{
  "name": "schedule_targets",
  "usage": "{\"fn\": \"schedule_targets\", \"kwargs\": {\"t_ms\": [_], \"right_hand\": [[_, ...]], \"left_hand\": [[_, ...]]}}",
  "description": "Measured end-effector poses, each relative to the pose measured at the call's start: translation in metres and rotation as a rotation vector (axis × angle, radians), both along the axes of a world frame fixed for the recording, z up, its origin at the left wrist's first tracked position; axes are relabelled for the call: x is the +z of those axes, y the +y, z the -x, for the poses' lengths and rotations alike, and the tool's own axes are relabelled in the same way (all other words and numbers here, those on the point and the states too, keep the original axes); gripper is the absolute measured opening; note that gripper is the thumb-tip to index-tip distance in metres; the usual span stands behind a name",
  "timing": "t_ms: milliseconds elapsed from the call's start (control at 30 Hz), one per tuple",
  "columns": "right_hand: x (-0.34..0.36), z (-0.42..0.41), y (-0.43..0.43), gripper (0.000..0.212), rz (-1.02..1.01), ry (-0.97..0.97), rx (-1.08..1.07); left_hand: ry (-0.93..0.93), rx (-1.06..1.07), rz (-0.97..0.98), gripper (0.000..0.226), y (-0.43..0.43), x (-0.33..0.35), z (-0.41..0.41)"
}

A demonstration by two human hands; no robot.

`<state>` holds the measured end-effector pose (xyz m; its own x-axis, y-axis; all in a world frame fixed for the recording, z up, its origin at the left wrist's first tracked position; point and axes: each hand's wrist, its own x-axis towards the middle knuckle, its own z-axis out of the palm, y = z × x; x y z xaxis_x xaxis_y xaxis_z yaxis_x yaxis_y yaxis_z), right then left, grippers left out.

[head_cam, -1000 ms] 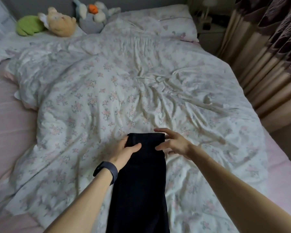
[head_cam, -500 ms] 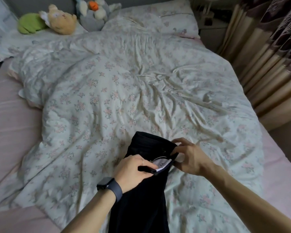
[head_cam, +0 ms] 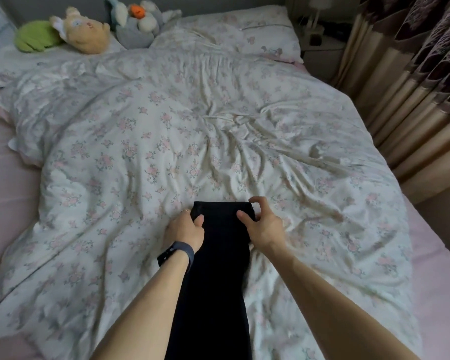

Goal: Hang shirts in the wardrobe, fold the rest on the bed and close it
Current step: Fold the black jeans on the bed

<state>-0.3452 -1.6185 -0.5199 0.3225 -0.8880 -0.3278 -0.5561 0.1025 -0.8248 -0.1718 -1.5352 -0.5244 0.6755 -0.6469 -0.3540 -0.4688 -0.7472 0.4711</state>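
A long black garment [head_cam: 218, 268], folded into a narrow strip, lies on the floral duvet [head_cam: 179, 139] and runs from the bed's near edge toward the middle. My left hand [head_cam: 185, 229] grips its left edge near the far end, thumb on top and fingers tucked under. On the other side, my right hand [head_cam: 263, 224] holds the right far corner, thumb lying on the cloth and fingers curled at the edge. The near end of the garment passes out of view at the bottom.
Plush toys [head_cam: 89, 32] and a pillow [head_cam: 244, 29] lie at the head of the bed. Beige and patterned curtains [head_cam: 413, 100] hang along the right side. A nightstand with a lamp [head_cam: 320, 35] stands at the far right corner. Pink sheet [head_cam: 5, 178] shows at the left.
Half a second ago the far end was lifted and turned back, showing a label. Now it lies flat again and both hands hold its two edges.
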Motion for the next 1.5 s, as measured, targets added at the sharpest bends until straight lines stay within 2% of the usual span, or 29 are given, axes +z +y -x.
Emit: {"fn": "schedule_targets", "kwargs": {"t_ms": [100,200,333,433,500,533,600,700,833,967,1033,1100,1200,1267,1367,1500], "right_hand": [[-0.016,-0.011,0.003,0.033,0.07,0.091,0.019],[-0.018,-0.013,0.017,0.05,0.159,0.149,-0.014],[-0.01,0.003,0.075,0.072,0.356,0.252,0.177],[-0.01,0.028,0.125,0.07,0.49,0.347,0.307],[-0.013,0.043,0.159,0.069,0.534,0.367,0.335],[-0.016,0.049,0.174,0.07,0.54,0.371,0.36],[-0.017,0.063,0.203,0.076,0.523,0.382,0.447],[-0.017,0.09,0.237,0.075,0.464,0.384,0.484],[-0.005,0.138,0.289,0.069,0.367,0.333,0.426],[0.007,0.193,0.357,0.067,0.316,0.342,0.366],[0.011,0.223,0.39,0.06,0.252,0.405,0.38],[0.014,0.256,0.418,0.058,0.096,0.505,0.423],[0.016,0.297,0.454,0.069,-0.091,0.683,0.512],[0.018,0.309,0.464,0.072,-0.112,0.759,0.486],[0.023,0.324,0.473,0.055,-0.098,0.829,0.43],[0.02,0.336,0.483,0.036,-0.134,0.725,0.349]], "left_hand": [[0.002,0.011,0.02,0.049,0.001,-0.024,-0.011],[-0.041,0.058,0.095,0.048,0.006,-0.037,-0.006],[-0.171,0.062,0.262,0.051,0.035,-0.033,0.022],[-0.366,-0.231,0.294,0.059,0.085,-0.025,0.046],[-0.393,-0.484,0.263,0.059,0.124,-0.029,0.061],[-0.397,-0.573,0.183,0.058,0.141,-0.034,0.064],[-0.37,-0.607,0.028,0.054,0.163,-0.039,0.062],[-0.31,-0.524,-0.119,0.054,0.172,-0.036,0.062],[-0.198,-0.462,-0.147,0.059,0.204,-0.022,0.101],[-0.083,-0.396,-0.16,0.06,0.278,-0.007,0.147],[-0.03,-0.351,-0.155,0.061,0.316,0.002,0.173],[-0.006,-0.328,-0.172,0.062,0.356,0.009,0.2],[0.035,-0.327,-0.234,0.065,0.411,0.017,0.238],[0.068,-0.304,-0.264,0.067,0.435,0.019,0.259],[0.148,-0.218,-0.295,0.061,0.463,0.025,0.295],[0.263,-0.144,-0.261,0.038,0.482,0.03,0.333]]}}
